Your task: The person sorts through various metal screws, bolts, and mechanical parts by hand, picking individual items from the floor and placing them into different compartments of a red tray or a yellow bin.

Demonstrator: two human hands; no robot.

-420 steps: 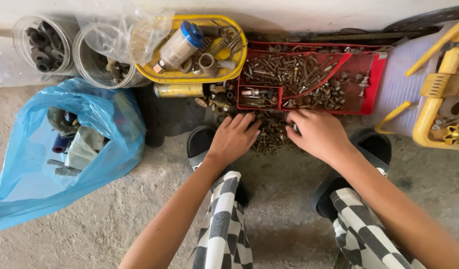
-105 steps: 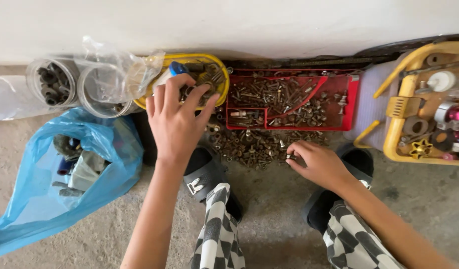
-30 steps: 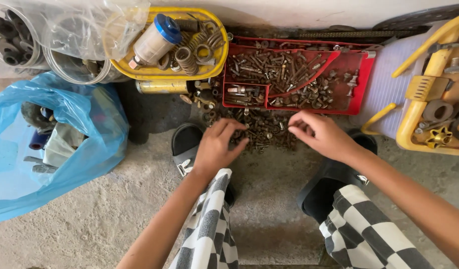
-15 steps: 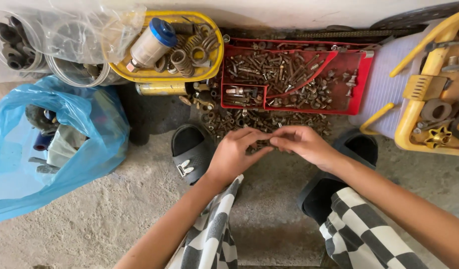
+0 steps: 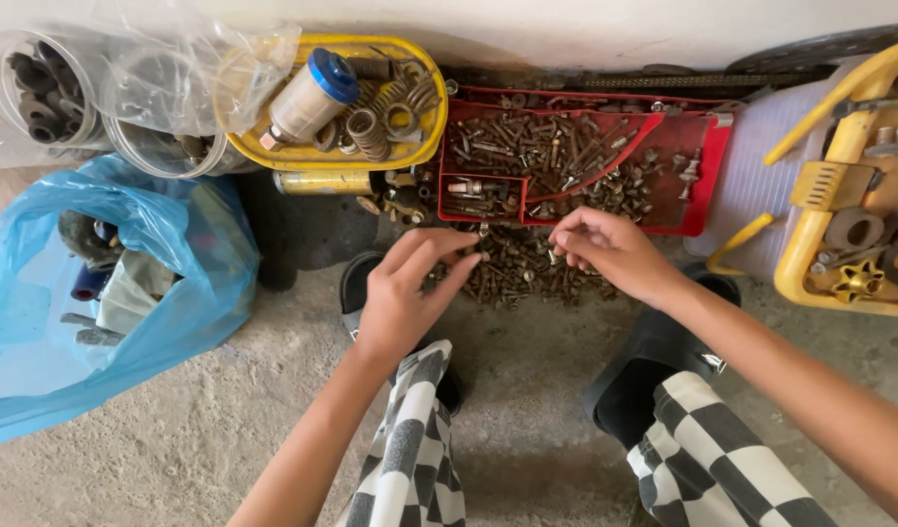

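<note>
Screws and bolts [image 5: 522, 273] lie heaped on the concrete floor [image 5: 527, 439] at twelve o'clock from my knees, just below the red tray [image 5: 707, 166]; my left hand [image 5: 410, 293] hovers at the heap's nine o'clock edge, fingers loosely extended, gripping nothing; my right hand [image 5: 610, 254] sits at its two o'clock, fingertips bunched, though whether they pinch a screw I cannot tell; a yellow bin [image 5: 434, 107] stands at eleven o'clock, a blue bag [image 5: 176, 254] at nine.

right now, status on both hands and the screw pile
Left hand open, fingers over loose screw pile. Right hand pinching at pile's far edge, contents unclear. Red tray just behind; nothing blocking.
</note>
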